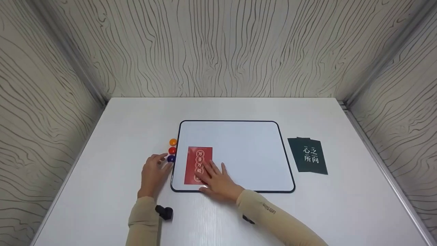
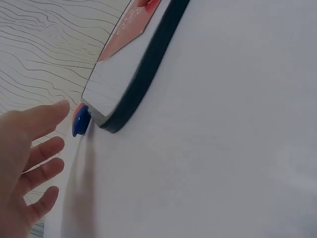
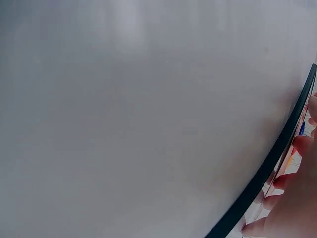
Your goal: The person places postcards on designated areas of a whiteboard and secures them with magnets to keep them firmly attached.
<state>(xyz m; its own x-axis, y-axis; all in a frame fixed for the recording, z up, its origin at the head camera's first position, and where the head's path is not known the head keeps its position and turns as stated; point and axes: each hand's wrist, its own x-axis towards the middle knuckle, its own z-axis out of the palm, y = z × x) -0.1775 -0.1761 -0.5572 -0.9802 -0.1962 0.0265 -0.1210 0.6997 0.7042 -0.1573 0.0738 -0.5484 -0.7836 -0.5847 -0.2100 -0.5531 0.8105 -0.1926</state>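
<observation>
A red card (image 1: 192,167) with pale characters lies on the left part of a black-framed whiteboard (image 1: 249,153). My right hand (image 1: 220,182) rests on the card's lower right with its fingers spread; in the right wrist view, those fingers (image 3: 290,186) reach over the board's dark edge. Along the board's left side, a dark blue whiteboard magnet (image 1: 171,158), a red one (image 1: 172,150) and an orange one (image 1: 173,141) stand in a row. My left hand (image 1: 153,174) is beside the blue magnet, thumb and fingers loosely bent; the left wrist view shows a small gap between them and it.
Dark green cards (image 1: 312,160) with white characters lie overlapped to the right of the board. A small black object (image 1: 165,213) sits by my left sleeve, and another (image 1: 248,219) is partly under my right forearm. Wood-patterned walls (image 1: 222,48) enclose the white table.
</observation>
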